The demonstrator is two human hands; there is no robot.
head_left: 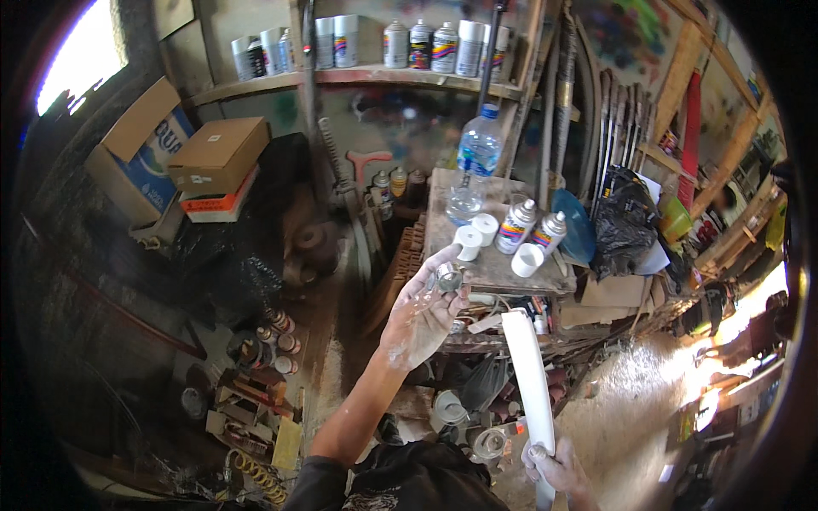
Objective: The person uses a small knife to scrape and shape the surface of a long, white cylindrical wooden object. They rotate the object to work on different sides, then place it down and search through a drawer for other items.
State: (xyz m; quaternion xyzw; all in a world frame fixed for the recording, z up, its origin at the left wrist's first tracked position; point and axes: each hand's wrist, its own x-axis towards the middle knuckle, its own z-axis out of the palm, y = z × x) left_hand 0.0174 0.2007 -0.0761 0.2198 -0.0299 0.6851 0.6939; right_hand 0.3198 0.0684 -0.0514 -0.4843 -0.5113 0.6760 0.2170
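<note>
My left hand (417,319), dusted with pale powder, is raised in front of the small table with its palm turned up. Its fingers are closed round a small round metallic-looking object (447,277), whose kind I cannot make out. Lower right, my right hand (558,471) grips the lower end of a long, slightly curved white blade-shaped piece (530,366). That piece stands nearly upright, its wide flat end up by the table's front edge. Just beyond my left fingertips, white spray-can caps (468,241) rest on the tabletop.
On the wooden table (443,200) stand a large water bottle (477,162) and two spray cans (515,226). More spray cans line a wall shelf (366,75). Cardboard boxes (217,153) are stacked at left; a black plastic bag (626,226) sits at right. Small tins (285,342) stand lower left.
</note>
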